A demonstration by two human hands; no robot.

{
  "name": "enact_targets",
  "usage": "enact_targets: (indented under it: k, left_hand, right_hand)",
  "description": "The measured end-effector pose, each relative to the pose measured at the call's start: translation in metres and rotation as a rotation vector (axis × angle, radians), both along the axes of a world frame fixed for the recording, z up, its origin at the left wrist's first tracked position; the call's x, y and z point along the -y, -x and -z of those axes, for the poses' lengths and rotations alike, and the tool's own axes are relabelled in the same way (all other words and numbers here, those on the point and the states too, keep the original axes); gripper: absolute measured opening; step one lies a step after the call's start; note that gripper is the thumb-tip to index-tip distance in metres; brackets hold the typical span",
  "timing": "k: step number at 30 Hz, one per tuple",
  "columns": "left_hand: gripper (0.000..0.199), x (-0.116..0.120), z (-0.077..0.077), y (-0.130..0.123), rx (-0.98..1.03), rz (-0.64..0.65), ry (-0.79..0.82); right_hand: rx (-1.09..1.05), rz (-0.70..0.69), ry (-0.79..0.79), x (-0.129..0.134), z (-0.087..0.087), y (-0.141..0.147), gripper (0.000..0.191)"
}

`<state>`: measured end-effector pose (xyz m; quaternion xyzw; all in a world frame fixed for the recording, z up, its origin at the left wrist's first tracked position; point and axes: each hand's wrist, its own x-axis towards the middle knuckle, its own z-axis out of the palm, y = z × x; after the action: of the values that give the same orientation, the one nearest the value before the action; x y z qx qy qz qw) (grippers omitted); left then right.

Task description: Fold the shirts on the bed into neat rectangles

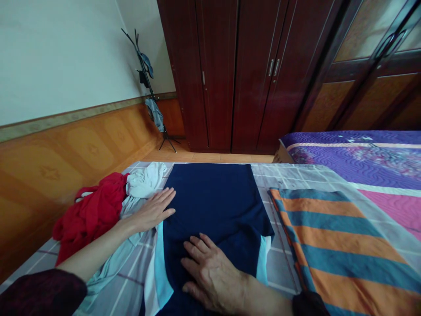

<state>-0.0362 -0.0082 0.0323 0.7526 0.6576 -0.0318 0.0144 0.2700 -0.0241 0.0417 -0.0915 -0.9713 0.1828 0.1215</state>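
A navy blue garment (pixel 210 193) with light blue and white side panels lies spread on a checked bed sheet (pixel 131 281). At its left edge rests my left hand (pixel 154 210), palm down, the fingertips on the dark cloth. My right hand (pixel 212 274) lies palm down on the garment's lower middle, its fingers a little apart. Neither hand grips anything. Small creases run through the cloth on the right, beyond my right hand.
Red clothing (pixel 95 210) and pale clothing (pixel 141 180) are heaped at the left. A striped orange and teal cloth (pixel 335 237) lies flat at the right. Farther off are a coat stand (pixel 144 68), dark red wardrobes (pixel 217 79) and a purple-covered bed (pixel 362 158).
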Motion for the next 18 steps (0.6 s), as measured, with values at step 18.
enact_targets:
  k: [18]
  left_hand:
    - [0.068,0.091,-0.008,-0.053,0.011,0.098,0.042]
  right_hand:
    - [0.215,0.763,-0.307,-0.076,0.017,-0.020,0.065]
